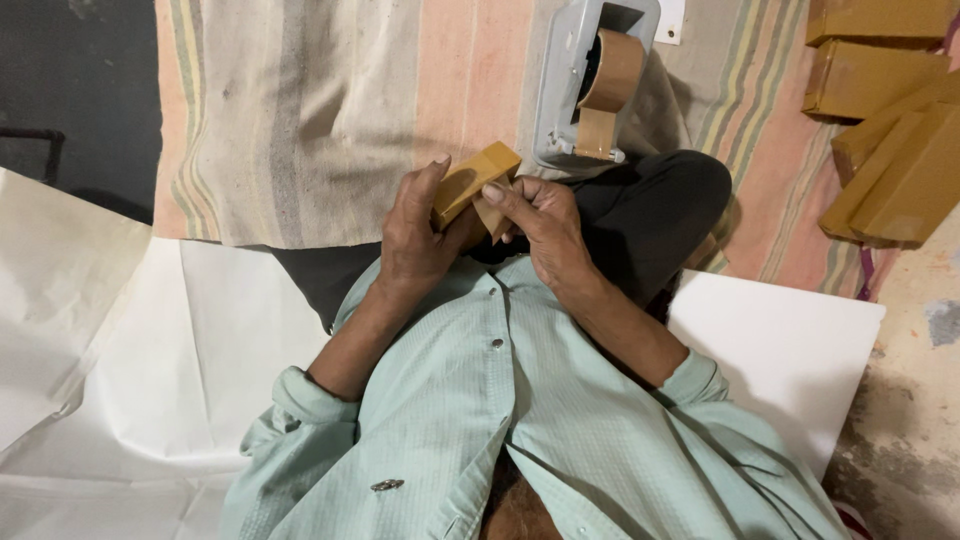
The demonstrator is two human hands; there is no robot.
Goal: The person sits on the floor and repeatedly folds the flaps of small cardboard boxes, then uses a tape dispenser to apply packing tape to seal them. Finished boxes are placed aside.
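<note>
White paper sheets [150, 330], floor left. Left hand [415, 235] grips small brown box [475, 178], held above lap near striped mat's [330, 110] front edge. Right hand [540, 220] pinches tape strip [492, 215] at its underside; may crease, misstick. Tape dispenser [590, 85]; wrapped boxes [885, 110], mat's right edge.

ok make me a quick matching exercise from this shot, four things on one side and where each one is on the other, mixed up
Things:
1. small brown box
2. tape dispenser
3. stack of brown boxes
4. white sheet

Places:
a. top right corner, on the striped cloth
b. held between the left hand and right hand
c. on the floor at the person's right, below the elbow
d. on the cloth just beyond the hands

Pairs: 1-b, 2-d, 3-a, 4-c
</note>
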